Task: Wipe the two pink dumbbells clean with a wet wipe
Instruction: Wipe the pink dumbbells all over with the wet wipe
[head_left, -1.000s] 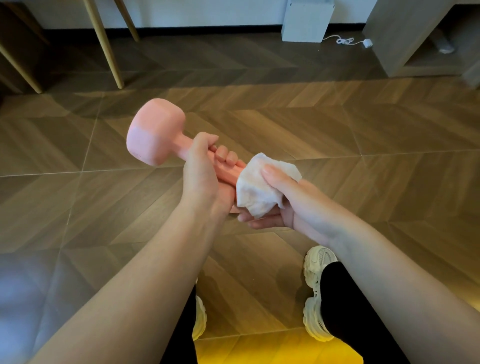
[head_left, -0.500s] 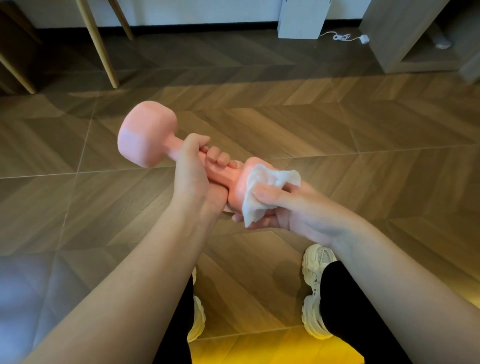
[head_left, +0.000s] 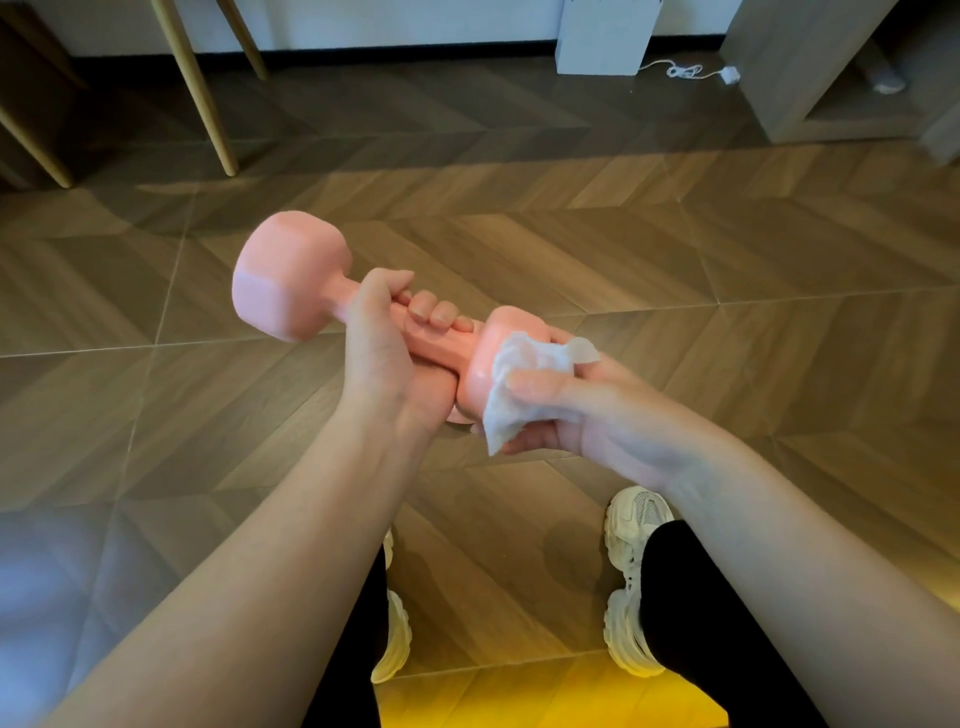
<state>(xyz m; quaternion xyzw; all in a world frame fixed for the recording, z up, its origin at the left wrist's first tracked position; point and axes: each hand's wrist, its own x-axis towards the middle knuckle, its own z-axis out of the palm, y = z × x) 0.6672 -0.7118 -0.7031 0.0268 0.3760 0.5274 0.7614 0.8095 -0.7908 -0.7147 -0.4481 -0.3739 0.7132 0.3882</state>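
A pink dumbbell (head_left: 291, 275) is held in the air above the floor, slanting from upper left to lower right. My left hand (head_left: 382, 353) grips its handle, fingers curled round it. My right hand (head_left: 571, 410) holds a crumpled white wet wipe (head_left: 524, 379) against the near head of the dumbbell, thumb on top of the wipe. The wipe covers the right side of that head. Only one dumbbell is in view.
Wooden herringbone floor (head_left: 675, 260) lies below. My two white shoes (head_left: 634, 587) stand under my arms. Wooden furniture legs (head_left: 208, 104) rise at the upper left, a white box (head_left: 602, 36) with a cable stands at the back, and a wooden cabinet (head_left: 810, 67) is at the upper right.
The wipe has slid off the top of the near dumbbell head towards its right side, uncovering more pink. My right hand shifted right and down a little.
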